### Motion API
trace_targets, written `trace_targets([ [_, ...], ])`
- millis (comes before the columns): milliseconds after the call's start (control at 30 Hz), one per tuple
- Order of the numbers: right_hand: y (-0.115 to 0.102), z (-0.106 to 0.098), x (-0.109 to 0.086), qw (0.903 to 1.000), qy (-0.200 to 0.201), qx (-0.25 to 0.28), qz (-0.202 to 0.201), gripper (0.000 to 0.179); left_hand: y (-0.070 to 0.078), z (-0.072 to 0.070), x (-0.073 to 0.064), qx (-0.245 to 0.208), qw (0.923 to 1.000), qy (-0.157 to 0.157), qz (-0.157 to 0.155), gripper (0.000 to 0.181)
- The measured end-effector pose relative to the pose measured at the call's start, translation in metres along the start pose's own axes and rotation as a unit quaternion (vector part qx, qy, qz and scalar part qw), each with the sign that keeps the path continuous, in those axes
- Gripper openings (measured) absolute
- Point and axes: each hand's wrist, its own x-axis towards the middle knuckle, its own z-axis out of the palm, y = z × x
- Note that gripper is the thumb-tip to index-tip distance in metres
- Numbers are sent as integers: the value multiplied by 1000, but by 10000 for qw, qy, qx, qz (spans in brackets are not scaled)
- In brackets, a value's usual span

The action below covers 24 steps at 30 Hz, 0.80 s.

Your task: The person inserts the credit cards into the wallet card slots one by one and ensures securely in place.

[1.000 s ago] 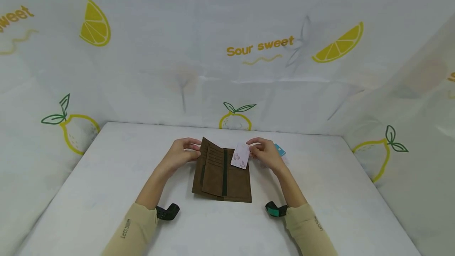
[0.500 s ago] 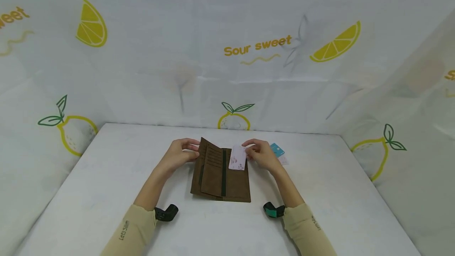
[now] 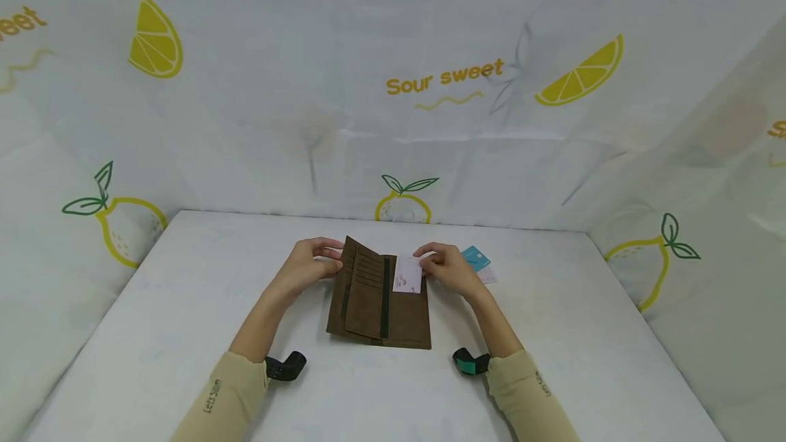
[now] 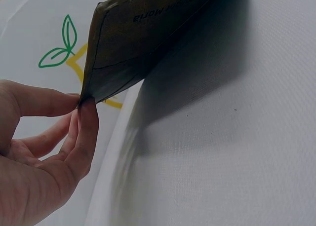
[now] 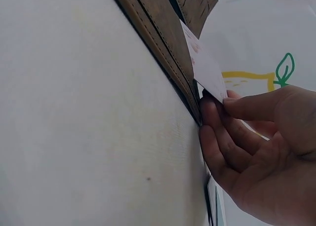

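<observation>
A brown wallet (image 3: 408, 322) lies opened on the white table, its left flap raised off the surface. My left hand (image 3: 307, 268) pinches the outer edge of that flap between thumb and fingers; the left wrist view shows the wallet's outside (image 4: 123, 43) with lettering on it. Between the thumb and fingers of my right hand (image 3: 451, 269) is a white card (image 3: 408, 274) with a pinkish floral print. In the head view the card overlaps the upper part of the wallet's right half. From the right wrist view, the card (image 5: 202, 63) stands tilted above the leather.
Beyond my right hand lie a blue card (image 3: 476, 258) and a pale pinkish card (image 3: 488, 275), partly overlapping. The white table (image 3: 540, 333) meets a lemon-printed curtain (image 3: 276, 87) at its back edge. A black wrist device (image 3: 286, 366) sits at each cuff.
My right hand has moved left and slightly down with the card, which now sits straighter over the wallet's right half. More of the blue card shows. The left hand keeps its hold.
</observation>
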Motion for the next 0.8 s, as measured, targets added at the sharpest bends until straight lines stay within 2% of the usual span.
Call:
trace_targets([
  [400, 0, 1, -1, 9984, -226, -524, 41, 19, 2, 0, -1, 30, 10000, 8, -27, 43],
  [800, -3, 0, -4, 9967, -542, -600, 110, 16, 1, 0, -1, 24, 10000, 17, -39, 41],
])
